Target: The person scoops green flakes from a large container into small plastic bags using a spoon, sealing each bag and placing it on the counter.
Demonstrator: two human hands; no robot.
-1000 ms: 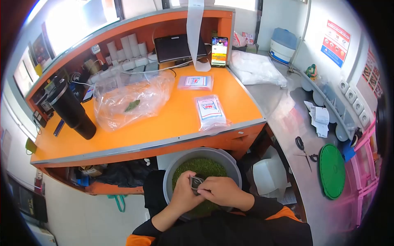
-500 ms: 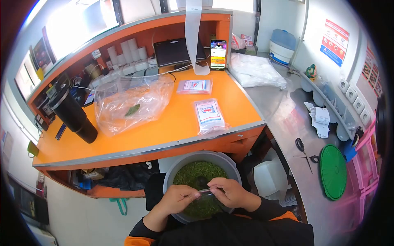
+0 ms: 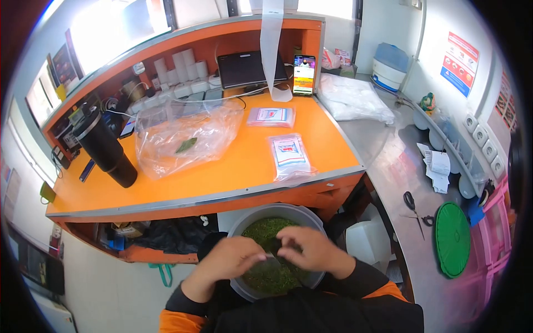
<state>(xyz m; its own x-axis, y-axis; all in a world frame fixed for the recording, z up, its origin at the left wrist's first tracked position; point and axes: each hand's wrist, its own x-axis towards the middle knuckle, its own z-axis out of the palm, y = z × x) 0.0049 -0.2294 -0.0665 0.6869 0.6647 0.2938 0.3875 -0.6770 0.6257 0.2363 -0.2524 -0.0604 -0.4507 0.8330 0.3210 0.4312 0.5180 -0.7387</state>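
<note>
A round grey tub (image 3: 237, 284) holds chopped green leaves (image 3: 272, 225). Above it, my left hand (image 3: 237, 258) has its fingers bent together around the edge of a thin clear plastic bag (image 3: 270, 267), which hangs over the leaves. My right hand (image 3: 313, 251) is just to the right, thumb and forefinger curved apart, near a dark round object (image 3: 273, 246) over the leaves. Whether my right fingers touch the bag is too blurred to tell. Behind the tub, two stacks of printed clear bags (image 3: 290, 155) (image 3: 271, 117) lie on the orange table (image 3: 222, 180).
On the table are a large clear bag (image 3: 186, 130) with a leaf, a black tumbler (image 3: 105, 145) and a propped phone (image 3: 303, 75). The metal counter at right holds scissors (image 3: 413, 208), a green lid (image 3: 452, 238) and papers (image 3: 437, 166).
Both hands have risen slightly and parted from their close pinch on the thin item between them. My right thumb and forefinger have spread. The view has shifted a little.
</note>
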